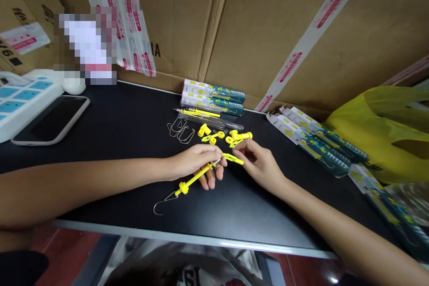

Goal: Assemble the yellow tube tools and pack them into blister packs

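My left hand [201, 161] is closed on a yellow plastic rod [197, 178] that looks like the inner part of a spring scale. The rod slants down to the left, with a collar near its lower end and a wire hook [158, 208] hanging from that end. A small yellow link-like piece [233, 158] sits at the rod's upper end. My right hand [261, 163] pinches this piece at its far end; its fingertips partly hide it. Just beyond both hands lie loose yellow plastic parts [205, 129] and several bent wire hooks [185, 134].
Clear tubes [231, 124] and boxes [214, 98] with spring-scale pictures lie at the back against a cardboard wall [268, 22]. More such boxes [311, 143] and a yellow bag [365, 120] are on the right. A phone [52, 120] and a power strip [23, 103] occupy the left.
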`<state>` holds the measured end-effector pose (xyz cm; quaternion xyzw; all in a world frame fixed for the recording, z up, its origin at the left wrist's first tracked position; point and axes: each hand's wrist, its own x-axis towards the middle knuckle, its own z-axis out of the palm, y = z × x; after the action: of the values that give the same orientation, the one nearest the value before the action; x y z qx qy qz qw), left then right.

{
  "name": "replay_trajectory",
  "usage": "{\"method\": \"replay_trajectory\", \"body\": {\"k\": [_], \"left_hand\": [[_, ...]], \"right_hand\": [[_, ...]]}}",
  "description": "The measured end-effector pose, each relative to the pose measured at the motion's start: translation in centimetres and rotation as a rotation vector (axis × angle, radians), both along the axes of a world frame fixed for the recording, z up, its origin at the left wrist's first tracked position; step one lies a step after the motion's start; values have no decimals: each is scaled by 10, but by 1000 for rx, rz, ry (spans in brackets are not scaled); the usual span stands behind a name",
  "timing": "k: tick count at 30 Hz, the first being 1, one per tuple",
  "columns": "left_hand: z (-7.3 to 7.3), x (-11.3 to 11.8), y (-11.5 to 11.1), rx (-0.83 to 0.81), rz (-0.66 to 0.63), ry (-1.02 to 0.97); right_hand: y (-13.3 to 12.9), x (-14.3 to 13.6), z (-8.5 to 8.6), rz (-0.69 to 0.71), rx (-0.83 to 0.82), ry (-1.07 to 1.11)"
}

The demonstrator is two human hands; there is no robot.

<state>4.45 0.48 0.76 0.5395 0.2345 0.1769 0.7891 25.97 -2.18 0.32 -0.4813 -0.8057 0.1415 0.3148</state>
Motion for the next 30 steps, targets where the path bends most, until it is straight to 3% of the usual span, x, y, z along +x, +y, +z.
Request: {"method": "replay_trajectory", "body": {"k": [7, 11, 15, 18, 23, 30], "left_hand": [[4, 0, -3, 23, 107, -15], [6, -1, -5, 55, 120, 10], [7, 0, -6, 58, 124, 43], [5, 1, -5, 55, 121, 54], [1, 1, -3, 83, 77, 44], [0, -2, -3, 121, 3, 38]], "right_hand": [[5, 5, 5, -72, 28, -127], [18, 27, 18, -237, 237, -423], [35, 51, 24, -402, 297, -414], [41, 47, 23, -288, 277, -419], [60, 2, 29, -27, 310, -623], [107, -45, 35, 79, 311, -815]]}}
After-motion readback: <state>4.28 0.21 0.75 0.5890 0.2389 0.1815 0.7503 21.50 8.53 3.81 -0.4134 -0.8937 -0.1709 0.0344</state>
